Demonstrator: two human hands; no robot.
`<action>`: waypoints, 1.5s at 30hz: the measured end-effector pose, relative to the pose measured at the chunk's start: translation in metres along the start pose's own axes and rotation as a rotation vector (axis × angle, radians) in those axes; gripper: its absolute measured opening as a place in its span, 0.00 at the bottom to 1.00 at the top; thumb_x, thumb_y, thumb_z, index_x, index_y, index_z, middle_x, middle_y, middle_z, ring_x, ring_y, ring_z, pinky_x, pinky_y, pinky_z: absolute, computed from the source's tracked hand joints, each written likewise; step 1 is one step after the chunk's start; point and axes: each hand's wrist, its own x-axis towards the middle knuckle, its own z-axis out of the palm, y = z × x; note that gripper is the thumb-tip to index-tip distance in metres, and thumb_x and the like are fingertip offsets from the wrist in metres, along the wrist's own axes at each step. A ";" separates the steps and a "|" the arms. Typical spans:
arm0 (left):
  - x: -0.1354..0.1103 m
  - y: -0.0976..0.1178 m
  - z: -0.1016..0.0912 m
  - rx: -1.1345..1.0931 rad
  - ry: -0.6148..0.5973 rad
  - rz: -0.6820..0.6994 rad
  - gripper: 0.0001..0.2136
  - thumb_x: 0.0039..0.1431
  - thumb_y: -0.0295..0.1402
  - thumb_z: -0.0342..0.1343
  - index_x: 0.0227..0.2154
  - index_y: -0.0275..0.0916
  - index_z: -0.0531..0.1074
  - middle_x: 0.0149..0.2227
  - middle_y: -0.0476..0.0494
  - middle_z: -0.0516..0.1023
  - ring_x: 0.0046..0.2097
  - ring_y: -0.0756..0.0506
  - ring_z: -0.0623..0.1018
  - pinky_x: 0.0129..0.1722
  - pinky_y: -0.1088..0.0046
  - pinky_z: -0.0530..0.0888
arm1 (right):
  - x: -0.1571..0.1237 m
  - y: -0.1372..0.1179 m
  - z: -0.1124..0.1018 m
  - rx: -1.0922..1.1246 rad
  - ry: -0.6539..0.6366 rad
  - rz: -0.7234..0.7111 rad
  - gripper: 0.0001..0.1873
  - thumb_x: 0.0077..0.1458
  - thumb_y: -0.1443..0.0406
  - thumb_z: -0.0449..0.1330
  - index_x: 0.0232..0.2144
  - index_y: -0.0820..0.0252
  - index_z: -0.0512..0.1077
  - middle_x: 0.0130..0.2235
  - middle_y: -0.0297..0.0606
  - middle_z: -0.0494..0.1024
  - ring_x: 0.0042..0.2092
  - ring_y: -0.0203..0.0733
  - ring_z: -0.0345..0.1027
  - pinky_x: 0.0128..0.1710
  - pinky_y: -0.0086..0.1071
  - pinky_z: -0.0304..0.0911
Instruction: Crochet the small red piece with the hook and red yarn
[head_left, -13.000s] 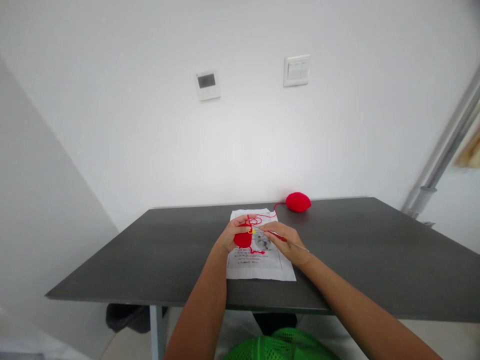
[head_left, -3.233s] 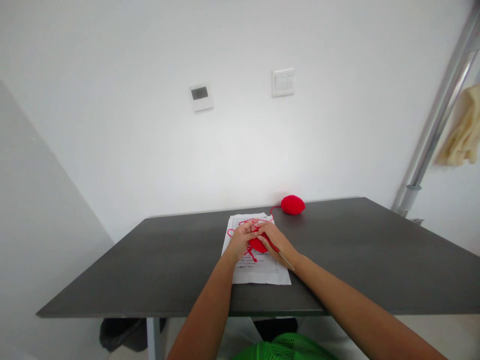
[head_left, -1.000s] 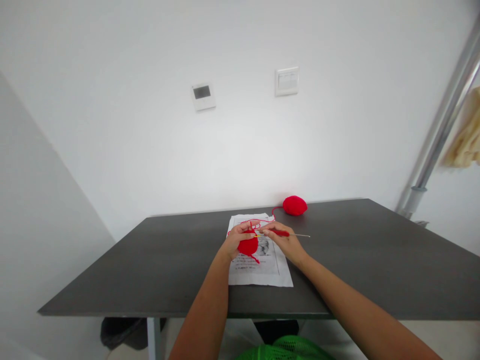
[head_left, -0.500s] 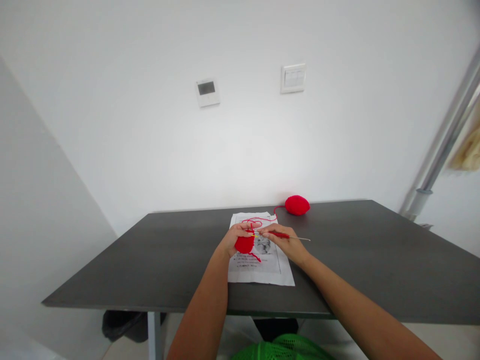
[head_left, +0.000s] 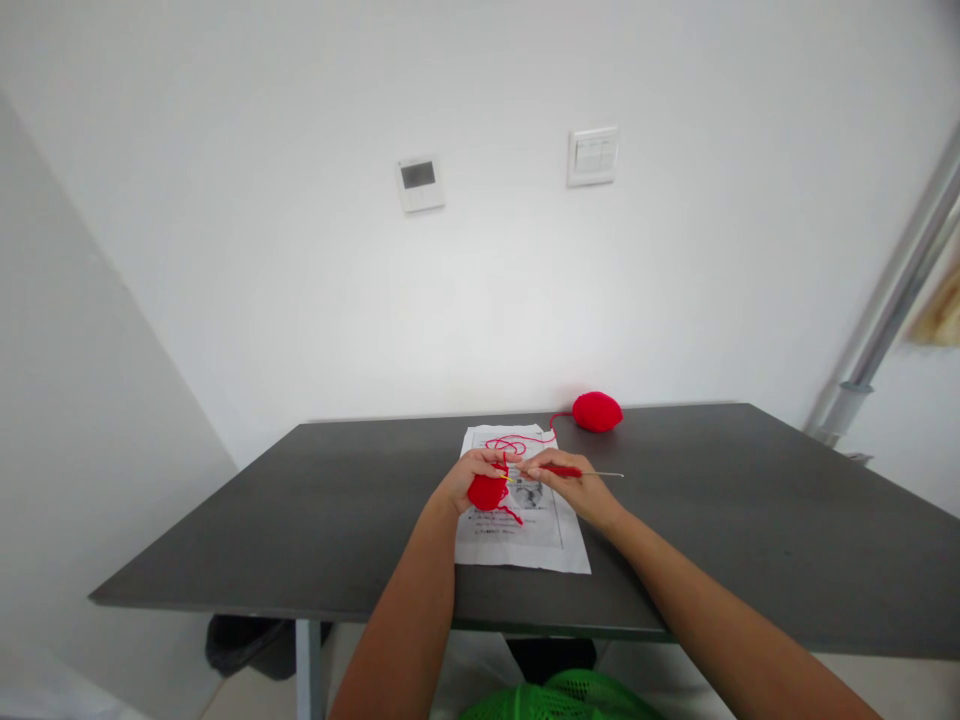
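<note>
Red crochet piece (head_left: 487, 491) above printed sheet (head_left: 521, 553), pinched by left hand (head_left: 462, 482); crochet hook (head_left: 564, 470) gripped by right hand (head_left: 583, 492); apparently mid-stitch, wanting steady tension next.

Two bare hands meet over a printed sheet, red crochet work in one and a red-handled hook in the other.
The left hand (head_left: 466, 482) grips the rounded red piece (head_left: 486, 492), a small yellow item (too small to make out) at its edge; the right hand (head_left: 574, 487) holds the hook (head_left: 562, 471), its thin metal end pointing right. Beneath them the white sheet (head_left: 517, 553) lies on the dark worktop (head_left: 360, 520), with loose strands looping across its far part and running to a red yarn ball (head_left: 598, 412) near the pale wall (head_left: 495, 290), which carries a small-screened panel (head_left: 421, 184) and a switch plate (head_left: 592, 157).
</note>
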 end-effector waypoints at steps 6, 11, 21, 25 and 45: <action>0.002 -0.002 -0.003 0.037 0.019 -0.011 0.20 0.33 0.22 0.57 0.35 0.32 0.76 0.20 0.46 0.74 0.19 0.53 0.68 0.21 0.77 0.60 | 0.000 -0.004 0.000 0.158 -0.014 0.081 0.12 0.48 0.56 0.61 0.28 0.60 0.74 0.28 0.38 0.77 0.32 0.41 0.72 0.35 0.36 0.68; 0.001 -0.001 0.000 0.081 0.035 -0.020 0.17 0.32 0.22 0.58 0.32 0.31 0.77 0.20 0.45 0.74 0.19 0.53 0.69 0.21 0.77 0.60 | 0.001 -0.004 -0.003 0.163 -0.029 0.103 0.12 0.48 0.56 0.61 0.27 0.61 0.74 0.26 0.37 0.77 0.30 0.41 0.72 0.33 0.35 0.68; 0.002 -0.002 -0.004 -0.008 0.010 -0.049 0.14 0.31 0.23 0.57 0.28 0.30 0.76 0.18 0.45 0.73 0.19 0.52 0.69 0.21 0.77 0.61 | 0.000 -0.003 -0.005 -0.017 -0.091 -0.030 0.10 0.51 0.59 0.59 0.29 0.61 0.75 0.31 0.39 0.77 0.34 0.40 0.70 0.36 0.32 0.65; 0.002 -0.003 -0.004 0.028 0.019 -0.065 0.13 0.30 0.23 0.58 0.26 0.30 0.76 0.17 0.45 0.73 0.18 0.52 0.68 0.21 0.77 0.60 | 0.002 -0.005 -0.005 0.116 -0.079 0.046 0.10 0.49 0.59 0.60 0.27 0.61 0.74 0.27 0.37 0.76 0.31 0.40 0.70 0.33 0.32 0.66; 0.008 -0.013 0.004 0.174 0.033 -0.016 0.14 0.32 0.30 0.67 0.26 0.32 0.74 0.22 0.46 0.75 0.23 0.52 0.71 0.25 0.77 0.63 | 0.002 0.011 0.004 0.324 0.092 0.143 0.12 0.47 0.57 0.62 0.27 0.60 0.71 0.29 0.37 0.77 0.31 0.42 0.72 0.37 0.38 0.68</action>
